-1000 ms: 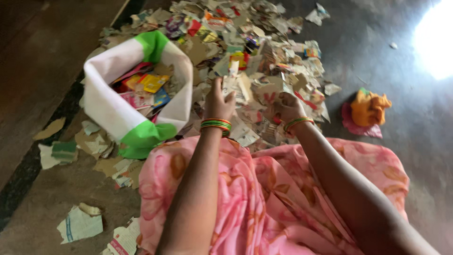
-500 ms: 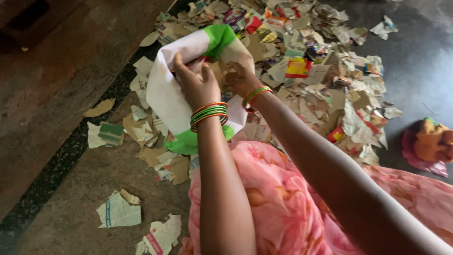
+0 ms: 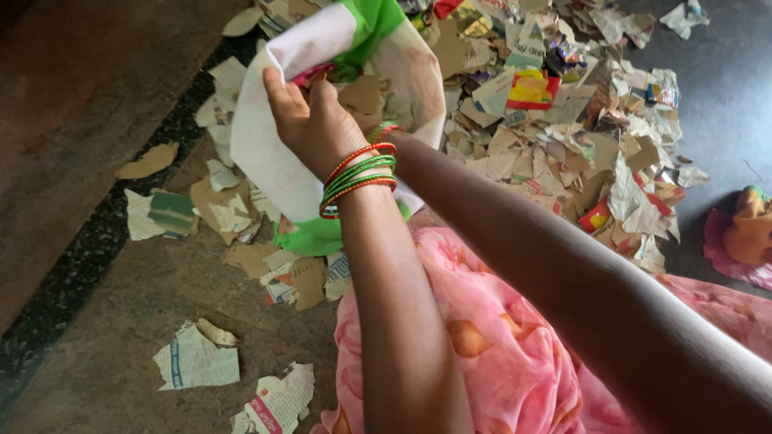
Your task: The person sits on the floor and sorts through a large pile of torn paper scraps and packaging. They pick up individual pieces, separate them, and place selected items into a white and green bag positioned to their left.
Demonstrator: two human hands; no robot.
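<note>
A white cloth bag (image 3: 265, 161) with green trim stands open on the floor in front of me, with paper and card scraps inside it. My left hand (image 3: 310, 124) grips the bag's near rim, fingers hooked over the edge, with green and red bangles on the wrist. My right forearm reaches into the bag's mouth. Only the bangles on my right wrist (image 3: 386, 128) show, and the right hand itself is hidden behind my left hand.
A wide heap of torn paper and card scraps (image 3: 563, 137) covers the floor to the right of the bag. Loose scraps (image 3: 197, 358) lie at lower left. An orange cloth on a pink piece (image 3: 752, 229) sits far right. My pink floral garment (image 3: 498, 337) fills the foreground.
Both hands left the scrap heap and went to the bag. The left hand took hold of the rim, and the right hand went down into the bag. The view has shifted closer.
</note>
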